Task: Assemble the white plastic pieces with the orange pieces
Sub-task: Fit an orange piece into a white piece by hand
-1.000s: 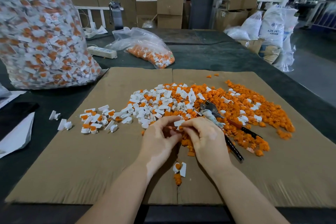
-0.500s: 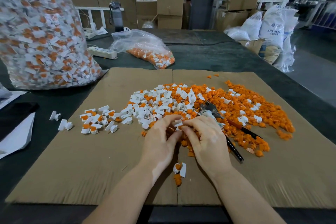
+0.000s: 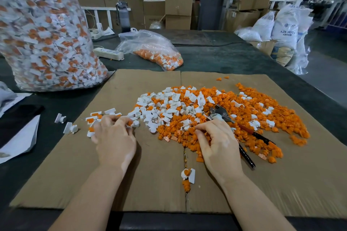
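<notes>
We see both hands lowered onto a sheet of cardboard (image 3: 75, 165) that lies on the dark surface (image 3: 216, 60). The left hand (image 3: 114, 140) is out to the left, over a small cluster of assembled white-and-orange pieces (image 3: 95, 118); its fingers are curled, and the fingertips (image 3: 124, 122) seem to pinch a small piece with orange on it, though blur keeps us from being sure. The right hand (image 3: 219, 144) rests on the near edge of the big heap of orange pieces (image 3: 253, 118), fingers bent downward into the heap; we cannot tell whether they grip anything.

White plastic pieces (image 3: 165, 107) lie mixed into the left half of that heap, between the two hands and farther back. A pair of pliers (image 3: 234, 125) with dark handles lies across the orange pieces just beside the right hand. One joined piece (image 3: 188, 174) lies alone on the cardboard near the wrists, with a loose orange piece touching it. Two white pieces (image 3: 65, 124) lie off the cardboard to the left.

At the far left stands a large clear bag (image 3: 43, 39) full of white-and-orange pieces; a smaller bag (image 3: 150, 48) lies farther back, beside a white power strip (image 3: 109, 53).
</notes>
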